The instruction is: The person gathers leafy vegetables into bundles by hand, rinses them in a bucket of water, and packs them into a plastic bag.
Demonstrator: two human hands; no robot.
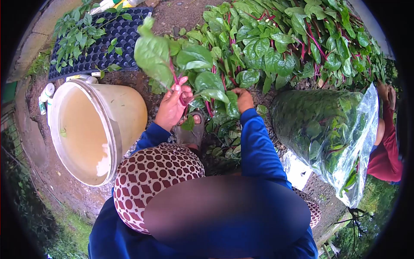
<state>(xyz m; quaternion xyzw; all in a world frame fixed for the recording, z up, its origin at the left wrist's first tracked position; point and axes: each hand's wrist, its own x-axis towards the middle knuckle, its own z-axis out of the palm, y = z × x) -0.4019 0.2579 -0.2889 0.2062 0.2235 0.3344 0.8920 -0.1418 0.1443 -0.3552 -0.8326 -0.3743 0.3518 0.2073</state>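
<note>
Pinching a red-stemmed sprig [153,56] by its stalk: left hand [174,105], thumb and fingers closed on the stem, leaves fanning above. Right hand [244,100] is down among the leaves at the near edge of the heap [276,60], fingers curled and partly hidden; cannot tell whether they grip a leaf or merely rest there.

Just below the left hand, a sandaled foot [189,134]. Loose leaves [222,151] lie between the feet. Likely hazard: a shift of stance would tread on them, bruising or muddying. Stems look tender; too tight a pinch could snap the sprig, and a tug on a tangled stem could tear foliage or drag part of the heap forward.

Near the patterned cloth [159,185] over the knee, a big bucket [129,103] of cloudy brownish water [82,125], a bit of green afloat. A knee swung outward might jolt it and slop water onto the soil.

Beyond the bucket, a black cell tray [123,36] with leafy plants over one end. Opposite side: a clear plastic bag [319,125], bulging with leaves, lying near the heap. Thin film; rough handling could split it, or leaves could slide from its mouth. At that end, another person's red sleeve [386,151] and hands [388,95]; contact with the bag unclear.
</note>
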